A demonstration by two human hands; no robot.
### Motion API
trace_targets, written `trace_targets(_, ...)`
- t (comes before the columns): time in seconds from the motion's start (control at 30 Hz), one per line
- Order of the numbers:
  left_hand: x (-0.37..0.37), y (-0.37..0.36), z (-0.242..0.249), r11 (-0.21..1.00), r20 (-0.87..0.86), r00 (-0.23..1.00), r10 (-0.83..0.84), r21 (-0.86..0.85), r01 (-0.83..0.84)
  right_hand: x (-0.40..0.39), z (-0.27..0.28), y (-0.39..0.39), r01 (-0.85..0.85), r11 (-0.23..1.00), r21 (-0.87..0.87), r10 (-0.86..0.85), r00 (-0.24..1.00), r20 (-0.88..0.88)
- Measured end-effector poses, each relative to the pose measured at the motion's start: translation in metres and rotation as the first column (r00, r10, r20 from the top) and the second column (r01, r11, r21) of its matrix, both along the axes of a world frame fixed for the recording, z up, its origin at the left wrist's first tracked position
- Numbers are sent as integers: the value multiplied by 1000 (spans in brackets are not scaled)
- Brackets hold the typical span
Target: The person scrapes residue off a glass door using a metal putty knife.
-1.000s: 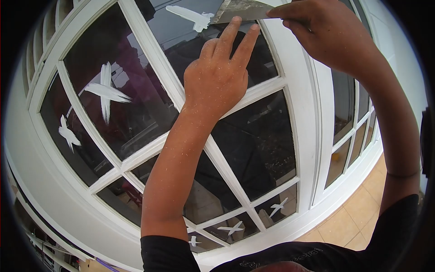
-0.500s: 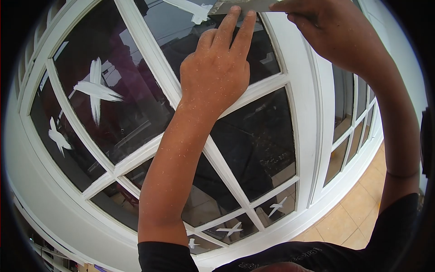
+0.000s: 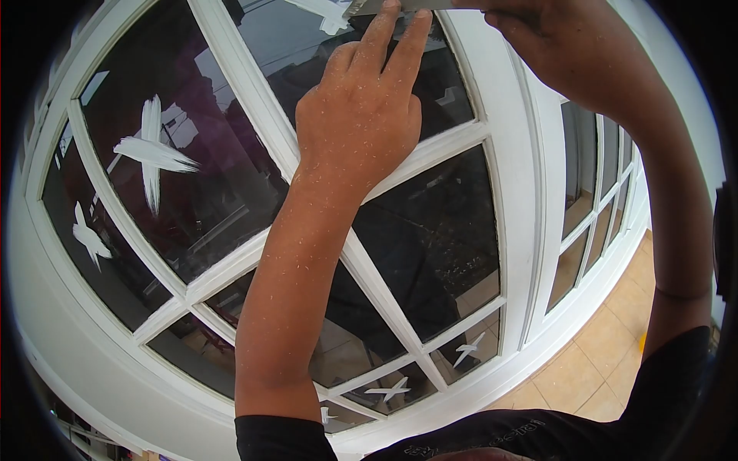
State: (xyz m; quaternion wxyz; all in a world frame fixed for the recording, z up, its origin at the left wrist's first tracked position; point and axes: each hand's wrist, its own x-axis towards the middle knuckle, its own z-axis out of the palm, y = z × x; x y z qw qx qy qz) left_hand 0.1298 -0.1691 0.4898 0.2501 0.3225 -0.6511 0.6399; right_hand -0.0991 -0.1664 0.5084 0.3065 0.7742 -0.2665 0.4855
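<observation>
At the top edge of the head view, my right hand (image 3: 550,58) is closed on a flat metal scraper blade (image 3: 440,4); its handle, if any, is out of sight. My left hand (image 3: 360,115) has two fingers stretched out and spread, their tips against the blade, while its other fingers look bent. Pale specks dot the back of this hand and forearm. Beside the blade's left end, a white paint mark (image 3: 332,17) shows on the dark upper window pane (image 3: 269,42), partly cut off by the frame.
White window bars (image 3: 453,140) divide the glass. Further panes carry white painted crosses, such as a large cross (image 3: 154,154) at left and a small cross (image 3: 388,390) low down. Tan floor tiles (image 3: 573,376) lie at lower right, beside another white-framed window (image 3: 580,207).
Both hands and the blade have shifted slightly upward in view, the left hand also a little leftward. The view of the window has moved slightly. The right hand still grips the scraper.
</observation>
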Motion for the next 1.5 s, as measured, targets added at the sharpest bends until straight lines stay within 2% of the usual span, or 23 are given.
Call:
trace_targets(0.03,1,0,0,1000,6,1000,-15,5,15,-1,3,1,-9,996,88,11,1000,-20)
trace_targets(0.13,0,1,-1,999,-24,1000,5,36,-4,0,8,9,-12,983,184,12,1000,0)
trace_targets(0.17,0,1,-1,999,-23,1000,4,37,-3,0,6,5,-11,983,184,11,1000,0)
trace_targets(0.23,0,1,-2,999,-32,999,-7,36,9,4,2,-2,-38,999,20,38,999,-3)
trace_targets(0.27,1,1,-1,999,-29,1000,-8,35,9,2,6,3,-37,999,19,37,999,-1)
trace_targets(0.33,0,1,-1,999,-36,999,-2,50,4,-4,19,15,-40,949,313,48,999,-18)
trace_targets(0.37,-1,3,-1,999,-40,999,-3,50,5,-3,17,16,-38,949,313,47,999,-22)
trace_targets(0.43,-5,8,-2,998,-58,998,39,61,-35,0,10,14,-14,988,156,13,1000,11)
trace_targets(0.47,-4,7,-1,998,-54,998,38,60,-35,1,6,10,-14,988,155,12,1000,15)
trace_targets(0.53,0,2,-2,998,-48,999,-5,62,8,-1,0,-4,-24,995,-94,22,999,-26)
trace_targets(0.57,0,1,-2,998,-51,999,-6,59,9,-2,4,-12,-24,995,-97,21,999,-28)
trace_targets(0.63,-1,2,-1,999,-45,999,9,41,-7,-3,15,-24,-82,995,59,85,995,-43)
trace_targets(0.73,-6,7,-2,997,-82,995,52,59,-47,-1,17,-14,-45,986,158,47,999,-7)
trace_targets(0.77,-4,5,-2,997,-85,995,54,58,-49,1,13,-9,-47,987,157,49,999,-10)
trace_targets(0.83,1,0,-1,1000,-52,999,-5,16,6,3,3,1,-32,998,-48,32,999,-2)
trace_targets(0.93,2,0,-1,1000,-66,998,0,19,1,3,4,-1,19,996,-88,-21,999,-26)
trace_targets(1.07,1,1,0,1000,-69,997,-17,25,19,5,9,-2,-29,996,-88,29,1000,0)
trace_targets(1.13,1,1,1,999,-77,997,-21,23,23,7,22,-7,-35,991,131,34,999,8)
trace_targets(1.17,2,-1,1,999,-77,997,-23,22,25,7,24,-2,-34,991,130,33,999,8)
trace_targets(1.23,3,-1,3,998,-69,996,-58,-1,58,9,28,10,40,962,271,-44,999,7)
trace_targets(1.37,-2,7,6,997,-128,990,-51,45,57,5,25,-13,-18,984,178,16,1000,14)
trace_targets(1.43,-2,7,6,997,-166,986,-29,70,41,7,26,-18,-51,998,48,52,998,-20)
trace_targets(1.5,-2,7,7,997,-166,986,-27,66,39,7,27,-7,-44,992,122,45,999,-6)
